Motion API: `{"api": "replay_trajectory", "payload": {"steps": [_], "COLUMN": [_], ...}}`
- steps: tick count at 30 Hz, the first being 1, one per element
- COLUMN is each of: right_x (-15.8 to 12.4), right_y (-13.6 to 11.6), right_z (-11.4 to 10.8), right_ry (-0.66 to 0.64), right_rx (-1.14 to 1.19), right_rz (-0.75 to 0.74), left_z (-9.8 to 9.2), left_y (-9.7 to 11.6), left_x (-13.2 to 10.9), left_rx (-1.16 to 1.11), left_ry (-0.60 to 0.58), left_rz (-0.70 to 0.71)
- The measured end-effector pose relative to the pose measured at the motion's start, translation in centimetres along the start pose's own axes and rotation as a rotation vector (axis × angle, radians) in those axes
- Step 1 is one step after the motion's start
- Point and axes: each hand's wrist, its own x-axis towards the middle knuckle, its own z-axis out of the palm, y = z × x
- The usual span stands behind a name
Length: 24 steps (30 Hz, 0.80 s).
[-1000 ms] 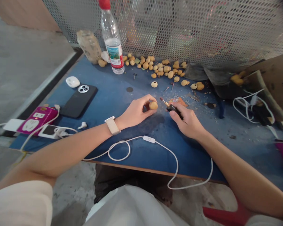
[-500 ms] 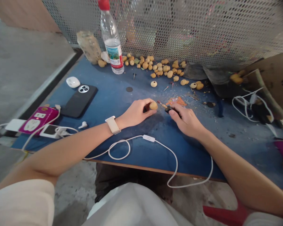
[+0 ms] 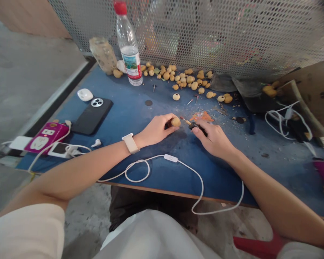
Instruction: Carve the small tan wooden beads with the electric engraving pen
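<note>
Between the fingers and thumb of my left hand is a small tan gourd, its rounded end facing right. My right hand is wrapped round a black rotary tool with a brass-coloured collar. Its thin reddish bit points left at the gourd, with a small gap between them. A white cord with an inline switch loops over the table's front edge and passes under my right forearm. Orange scraps and pale shavings lie just beyond the tool.
Many small gourds lie along the perforated metal screen. A water bottle stands at the back left, by a cloudy jar. A phone, earbud and purple power strip are at left; cardboard is at right.
Both hands keep nearly the same place, gourd and rotary tool still held slightly apart. The view has shifted very slightly, so the items at left appear a little further right.
</note>
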Motion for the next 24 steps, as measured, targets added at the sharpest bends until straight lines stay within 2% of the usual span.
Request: {"api": "replay_trajectory", "payload": {"steps": [13,19,24], "right_x": [0.1,0.1,0.11], "right_y": [-0.35,0.1,0.08], "right_z": [-0.13,0.16,0.07], "right_ry": [-0.067,-0.021,-0.036], "right_rx": [-0.017,-0.04,-0.019], "right_rz": [0.01,-0.005,0.015], "left_z": [0.14,0.17,0.27], "left_y": [0.11,-0.15,-0.52], "left_x": [0.08,0.12,0.14], "left_rx": [-0.043,-0.033,-0.041], "left_ry": [-0.016,-0.025,-0.027], "left_rz": [0.013,0.011,0.031]}}
